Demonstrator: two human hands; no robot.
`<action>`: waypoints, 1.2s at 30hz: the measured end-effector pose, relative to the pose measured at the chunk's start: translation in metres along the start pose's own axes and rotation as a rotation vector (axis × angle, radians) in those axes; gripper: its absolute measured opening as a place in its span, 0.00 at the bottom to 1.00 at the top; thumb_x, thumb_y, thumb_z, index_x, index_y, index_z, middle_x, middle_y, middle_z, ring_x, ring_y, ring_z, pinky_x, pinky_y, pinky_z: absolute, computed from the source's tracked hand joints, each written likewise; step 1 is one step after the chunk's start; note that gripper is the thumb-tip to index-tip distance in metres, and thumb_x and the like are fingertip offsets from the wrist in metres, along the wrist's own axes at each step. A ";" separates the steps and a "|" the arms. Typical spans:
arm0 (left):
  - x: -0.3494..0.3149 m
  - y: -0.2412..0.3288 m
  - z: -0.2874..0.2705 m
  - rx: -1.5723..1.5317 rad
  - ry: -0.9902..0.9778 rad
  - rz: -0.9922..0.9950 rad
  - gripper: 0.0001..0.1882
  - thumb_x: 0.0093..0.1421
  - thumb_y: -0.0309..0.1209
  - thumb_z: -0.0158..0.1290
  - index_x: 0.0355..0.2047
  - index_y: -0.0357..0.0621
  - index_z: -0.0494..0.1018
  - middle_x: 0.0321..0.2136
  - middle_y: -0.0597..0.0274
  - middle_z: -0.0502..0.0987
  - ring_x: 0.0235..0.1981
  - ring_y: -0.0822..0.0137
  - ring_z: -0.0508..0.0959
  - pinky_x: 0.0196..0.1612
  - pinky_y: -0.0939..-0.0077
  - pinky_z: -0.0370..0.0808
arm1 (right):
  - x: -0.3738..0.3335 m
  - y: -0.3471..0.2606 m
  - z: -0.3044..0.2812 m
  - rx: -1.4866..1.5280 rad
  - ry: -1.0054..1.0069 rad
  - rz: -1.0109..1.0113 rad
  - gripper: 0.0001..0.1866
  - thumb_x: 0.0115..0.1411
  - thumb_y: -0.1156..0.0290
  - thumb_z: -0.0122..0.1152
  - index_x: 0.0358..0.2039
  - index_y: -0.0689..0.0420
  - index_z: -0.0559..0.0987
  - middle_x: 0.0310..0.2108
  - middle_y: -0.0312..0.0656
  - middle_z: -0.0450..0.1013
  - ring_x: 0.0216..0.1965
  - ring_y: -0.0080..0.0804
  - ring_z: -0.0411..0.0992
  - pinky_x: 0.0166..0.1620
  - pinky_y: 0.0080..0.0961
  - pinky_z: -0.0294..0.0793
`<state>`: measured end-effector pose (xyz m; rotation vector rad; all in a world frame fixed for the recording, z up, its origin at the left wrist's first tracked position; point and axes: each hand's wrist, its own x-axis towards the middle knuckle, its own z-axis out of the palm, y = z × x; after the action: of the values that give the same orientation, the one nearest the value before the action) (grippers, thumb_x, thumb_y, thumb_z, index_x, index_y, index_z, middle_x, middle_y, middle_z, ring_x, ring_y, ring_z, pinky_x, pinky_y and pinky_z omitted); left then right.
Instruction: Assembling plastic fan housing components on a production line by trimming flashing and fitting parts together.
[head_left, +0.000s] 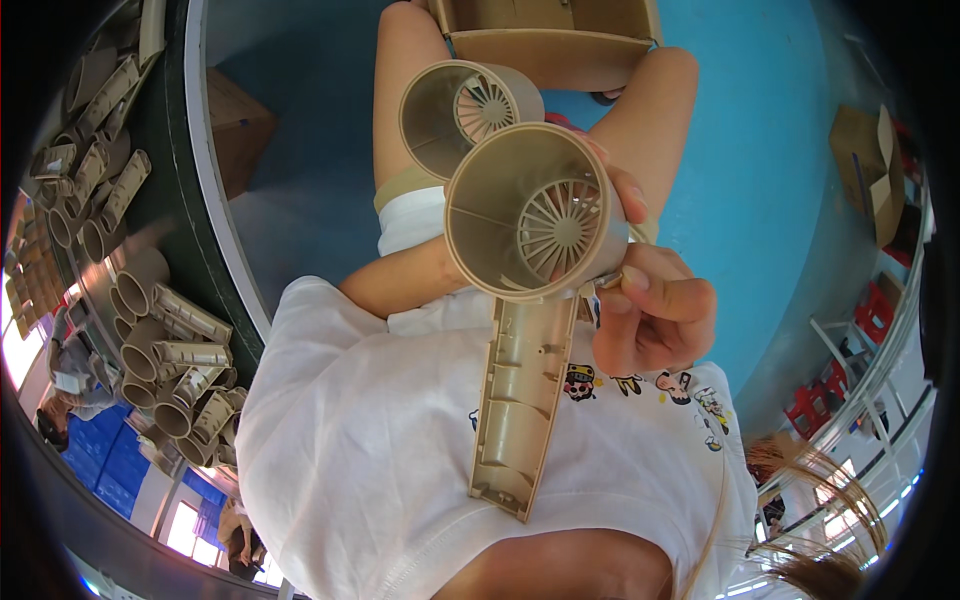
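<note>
A beige plastic hair dryer shell (483, 215), a round barrel with a spoked grille inside and an open half-handle, is held in front of my chest. My left arm passes behind the barrel, and the fingers of my left hand (625, 192) curl round its far right side; the rest of that hand is hidden. At the barrel's lower right rim, my right hand (660, 312) is closed, thumb and finger pinching a small thin piece (607, 281) whose kind I cannot make out. Just beyond lies a second beige shell (425, 120), over my lap, partly covered by the first.
A dark table (185, 190) with a pale edge runs along my left, bearing several beige shells (170, 375) in piles. An open cardboard box (550, 60) stands beyond my knees. Another carton (865, 175) and red stools (873, 312) are at right. People are in the left background.
</note>
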<state>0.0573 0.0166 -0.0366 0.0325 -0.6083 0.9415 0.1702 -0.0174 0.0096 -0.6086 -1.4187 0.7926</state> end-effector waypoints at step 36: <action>0.003 -0.003 0.009 -0.052 0.017 0.000 0.25 0.51 0.29 0.51 0.48 0.36 0.57 0.47 0.55 0.60 0.52 0.52 0.55 0.49 0.68 0.68 | 0.000 -0.003 0.002 -0.044 -0.024 -0.005 0.11 0.38 0.93 0.46 0.25 0.69 0.65 0.08 0.39 0.60 0.06 0.22 0.54 0.09 0.16 0.51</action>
<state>0.0573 0.0147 -0.0270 -0.0222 -0.6170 0.9244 0.1688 -0.0196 0.0117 -0.6311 -1.4626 0.7684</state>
